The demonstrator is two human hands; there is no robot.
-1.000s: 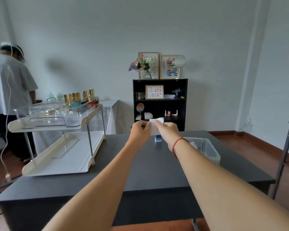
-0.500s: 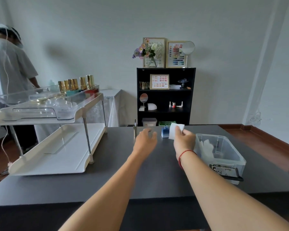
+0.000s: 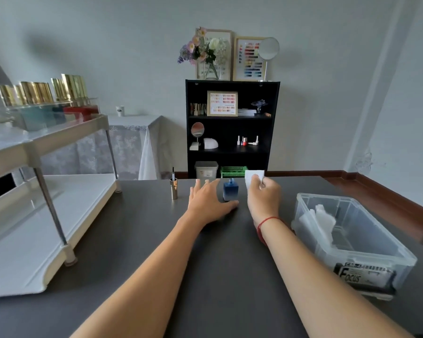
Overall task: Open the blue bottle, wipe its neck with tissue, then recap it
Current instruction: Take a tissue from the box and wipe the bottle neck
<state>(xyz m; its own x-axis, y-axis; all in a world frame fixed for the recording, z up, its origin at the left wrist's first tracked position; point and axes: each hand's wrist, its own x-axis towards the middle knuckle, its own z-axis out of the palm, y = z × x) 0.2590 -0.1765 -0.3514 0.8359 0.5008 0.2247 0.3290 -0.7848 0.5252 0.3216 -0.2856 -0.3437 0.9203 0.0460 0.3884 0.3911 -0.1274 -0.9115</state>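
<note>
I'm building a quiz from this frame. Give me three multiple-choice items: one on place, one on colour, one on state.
1. Where does the gold cap stand?
A. left of the left hand
B. inside the clear bin
C. on the white rack

2. What colour is the uncapped bottle?
A. red
B. blue
C. green

3. What does the right hand hold?
A. the cap
B. nothing
C. a white tissue

Key: 1 A, the gold cap stands brush up on the table, left of the left hand. 2 B, the bottle is blue. 3 C, the right hand pinches a white tissue.
</note>
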